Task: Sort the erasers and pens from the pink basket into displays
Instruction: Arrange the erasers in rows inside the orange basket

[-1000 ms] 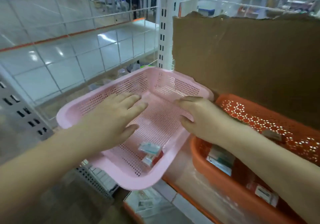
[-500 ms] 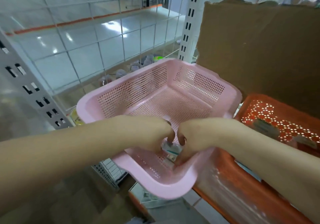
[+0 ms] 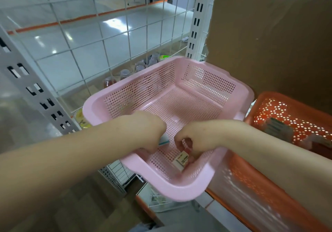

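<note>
Left grip (image 3: 149, 129): teal eraser (image 3: 164, 140) inside | right grip (image 3: 195, 136): 2B eraser (image 3: 180, 161) pinched beneath

- I'm in a shop, facing a display rack.
- Slotted shelf posts (image 3: 196, 21) and a wire grid panel (image 3: 102, 40) stand before me.
- A pink basket (image 3: 100, 106) and an orange basket (image 3: 287, 117) sit side by side.

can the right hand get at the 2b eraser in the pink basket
Probably yes: the right hand is inside the pink perforated plastic basket, its fingers right at the white 2B-marked eraser, with nothing lying over it.
</note>
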